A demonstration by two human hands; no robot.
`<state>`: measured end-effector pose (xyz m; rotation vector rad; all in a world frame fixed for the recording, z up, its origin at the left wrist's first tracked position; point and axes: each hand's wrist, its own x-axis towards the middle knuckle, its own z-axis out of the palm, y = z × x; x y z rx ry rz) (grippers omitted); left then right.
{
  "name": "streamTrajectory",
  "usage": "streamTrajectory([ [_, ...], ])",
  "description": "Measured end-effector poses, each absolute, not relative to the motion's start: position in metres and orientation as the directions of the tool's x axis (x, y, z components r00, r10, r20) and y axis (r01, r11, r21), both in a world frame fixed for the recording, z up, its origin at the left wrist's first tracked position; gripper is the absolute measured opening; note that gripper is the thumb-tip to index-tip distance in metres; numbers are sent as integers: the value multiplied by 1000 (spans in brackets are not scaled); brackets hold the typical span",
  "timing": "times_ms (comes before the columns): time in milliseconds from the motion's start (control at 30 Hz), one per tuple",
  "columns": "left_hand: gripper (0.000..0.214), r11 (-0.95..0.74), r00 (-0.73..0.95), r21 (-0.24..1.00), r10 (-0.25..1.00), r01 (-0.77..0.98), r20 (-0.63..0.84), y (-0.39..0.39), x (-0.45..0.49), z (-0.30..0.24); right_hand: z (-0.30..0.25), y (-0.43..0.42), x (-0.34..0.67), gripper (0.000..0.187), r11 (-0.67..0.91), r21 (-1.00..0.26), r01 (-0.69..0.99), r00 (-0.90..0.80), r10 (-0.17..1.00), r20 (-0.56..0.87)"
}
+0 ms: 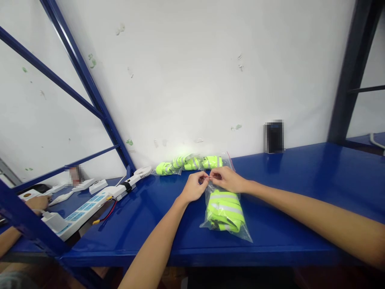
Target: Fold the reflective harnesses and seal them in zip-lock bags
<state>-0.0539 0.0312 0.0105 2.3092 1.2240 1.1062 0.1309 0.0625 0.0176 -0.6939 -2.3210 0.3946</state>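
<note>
A clear zip bag (pixel 245 234) lies on the blue table, its sealing edge pointing away from me. Inside it is a folded neon-yellow reflective vest (pixel 225 210) with silvery stripes. My left hand (pixel 195 185) pinches the bag's red-edged top between thumb and finger. Right beside it, my right hand (pixel 226 179) pinches the same edge, the fingertips of both hands almost touching. Behind the hands, several more bagged neon-yellow vests (pixel 192 163) are heaped in a row against the wall.
A white power strip (pixel 87 208) runs along the left side, with a small white fan (pixel 143 172) and a red-black cable (pixel 110 210) near it. A dark box (pixel 274 137) stands by the wall. Past the blue frame post (pixel 90 84), another person's hand (pixel 39 202) shows.
</note>
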Motion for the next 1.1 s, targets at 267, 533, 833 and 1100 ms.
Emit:
streamTrajectory([
  [267, 25, -642, 457, 458, 763, 615, 456, 35, -64, 20, 21, 73, 154, 20, 748, -575, 331, -724, 592, 354],
  [533, 23, -646, 469, 420, 758, 637, 454, 40, -64, 33, 23, 72, 193, 32, 662, -661, 353, -692, 660, 291],
  [833, 25, -654, 508, 378, 752, 655, 420, 47, -58, 33, 25, 76, 221, 44, 631, -676, 379, -747, 641, 179],
  [1100, 28, -632, 463, 397, 767, 666, 444, 37, -67, 23, 22, 71, 219, 41, 639, -690, 339, -744, 631, 218],
])
